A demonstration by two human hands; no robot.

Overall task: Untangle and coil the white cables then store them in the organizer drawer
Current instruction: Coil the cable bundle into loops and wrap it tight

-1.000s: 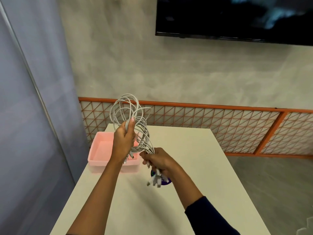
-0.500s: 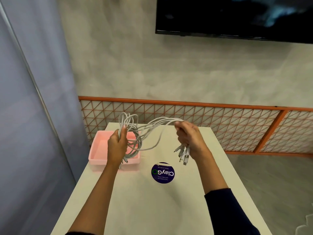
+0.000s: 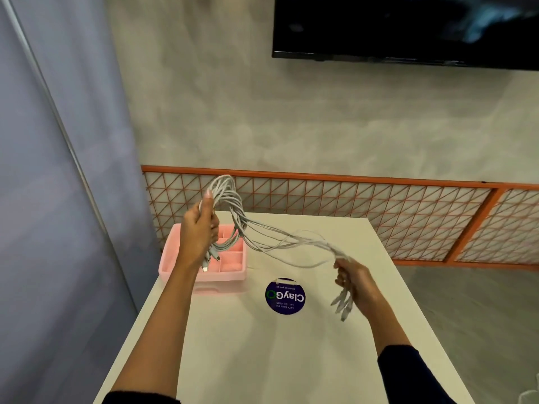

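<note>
The left hand [image 3: 198,237] is raised, its grip curled round a looped bunch of the white cables [image 3: 280,243] with the thumb pointing up along the loops. The coil arches above that grip, and a few plug ends [image 3: 205,268] (too small to tell their type) hang just below it. From there the strands run out and down to the right hand [image 3: 354,279], whose grip is also closed round them, fingers curled, with more plug ends dangling beneath. Between the two grips the strands sag loosely in the air, clear of the table [image 3: 262,360]. The pink organizer drawer [image 3: 230,263] sits on the table directly under the left grip, its divided compartments facing up; I cannot tell whether the hanging ends touch it. A round dark sticker [image 3: 285,295] lies on the table between the two grips and lower than both. Beyond the grips stand an orange lattice panel [image 3: 350,205] and a dark screen [image 3: 408,27] on the wall.
</note>
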